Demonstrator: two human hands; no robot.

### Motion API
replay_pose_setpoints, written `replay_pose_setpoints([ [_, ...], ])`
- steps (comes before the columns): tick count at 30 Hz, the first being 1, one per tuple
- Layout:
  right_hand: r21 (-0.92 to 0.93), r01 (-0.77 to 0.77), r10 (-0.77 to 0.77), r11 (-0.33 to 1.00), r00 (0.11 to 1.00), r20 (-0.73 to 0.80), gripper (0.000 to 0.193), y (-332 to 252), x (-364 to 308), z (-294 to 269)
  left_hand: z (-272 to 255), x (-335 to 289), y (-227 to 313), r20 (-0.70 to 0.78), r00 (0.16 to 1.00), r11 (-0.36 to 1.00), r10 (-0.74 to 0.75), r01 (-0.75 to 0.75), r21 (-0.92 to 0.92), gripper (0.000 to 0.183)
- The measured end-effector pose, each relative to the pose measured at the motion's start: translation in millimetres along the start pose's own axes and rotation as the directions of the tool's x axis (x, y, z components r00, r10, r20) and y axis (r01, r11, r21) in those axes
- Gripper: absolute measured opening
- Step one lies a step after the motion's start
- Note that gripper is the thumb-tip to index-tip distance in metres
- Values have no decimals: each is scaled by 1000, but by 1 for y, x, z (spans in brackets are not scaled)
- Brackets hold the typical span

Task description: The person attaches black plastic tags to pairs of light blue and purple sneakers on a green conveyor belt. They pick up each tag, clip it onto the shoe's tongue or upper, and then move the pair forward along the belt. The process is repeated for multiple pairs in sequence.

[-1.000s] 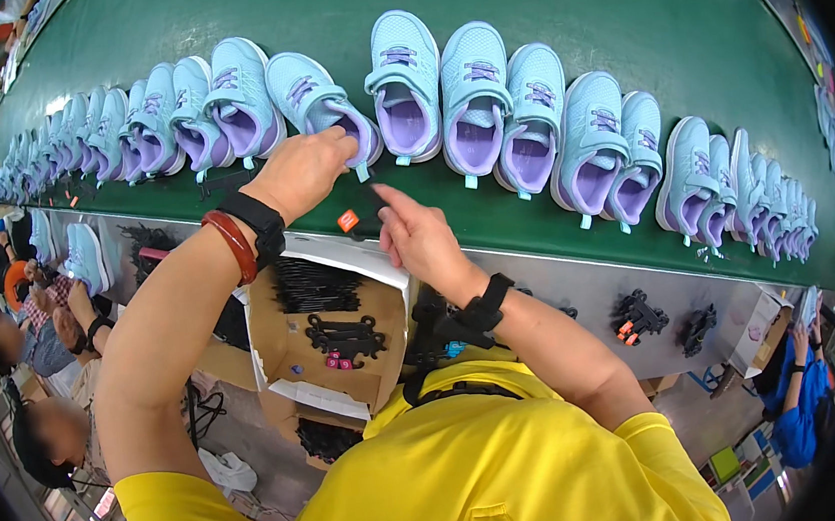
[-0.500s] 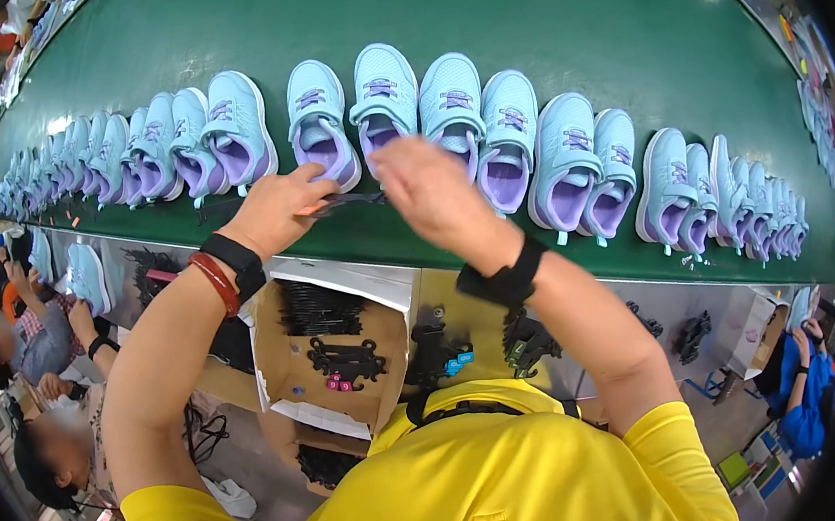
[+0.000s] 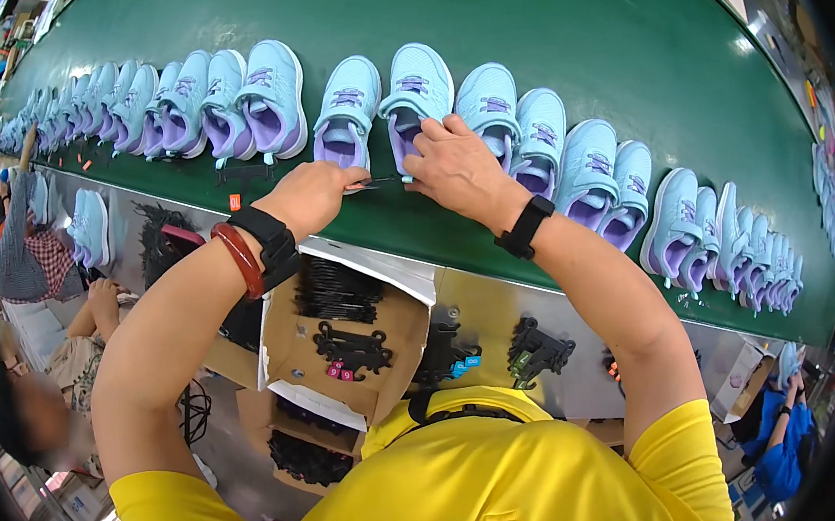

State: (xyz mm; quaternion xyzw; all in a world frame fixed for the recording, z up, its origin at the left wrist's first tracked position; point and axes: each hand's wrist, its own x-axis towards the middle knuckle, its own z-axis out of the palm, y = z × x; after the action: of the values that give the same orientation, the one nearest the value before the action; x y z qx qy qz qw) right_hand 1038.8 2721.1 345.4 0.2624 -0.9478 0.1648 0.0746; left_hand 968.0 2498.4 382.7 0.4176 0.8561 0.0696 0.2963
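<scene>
Head view, read left to right: seated workers [image 3: 34, 247] occupy the far left edge, beside a long row of pale blue shoes [image 3: 172, 108] with purple linings on the green belt [image 3: 556, 26]. Next comes the left hand [image 3: 316, 195], fingers closed in a pinch on a thin dark strip [image 3: 377, 181] that runs across to the right hand [image 3: 454, 167]. The right hand's fingers are curled shut on the strip's other end and rest against the heel of the shoe [image 3: 417, 95] directly ahead, at the belt's near edge. Below the wrists, an open box [image 3: 350, 337] holds black plastic hangers. More shoes trail away to the right. Judgement: good practice here is a taut, level strip, both pinches firm, and the shoe kept square in its row.
</scene>
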Motion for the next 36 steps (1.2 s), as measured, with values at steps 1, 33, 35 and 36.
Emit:
replay_pose_setpoints([
  [1,-5,14,-14,1000,1000,14,11,-1,3,1,1,-1,-1,-1,1000,1000,-5,5,0,42],
  [33,82,-889,853,451,456,254,32,-63,-408,-147,30,65,91,-32,958,958,286,-285,27,26],
  [35,127,-958,896,258,286,341,26,-61,-402,-156,32,64,88,-43,959,959,280,-282,-40,25],
  [36,158,-954,904,255,293,310,22,-58,-399,-159,30,63,87,-45,960,959,278,-280,-52,25],
])
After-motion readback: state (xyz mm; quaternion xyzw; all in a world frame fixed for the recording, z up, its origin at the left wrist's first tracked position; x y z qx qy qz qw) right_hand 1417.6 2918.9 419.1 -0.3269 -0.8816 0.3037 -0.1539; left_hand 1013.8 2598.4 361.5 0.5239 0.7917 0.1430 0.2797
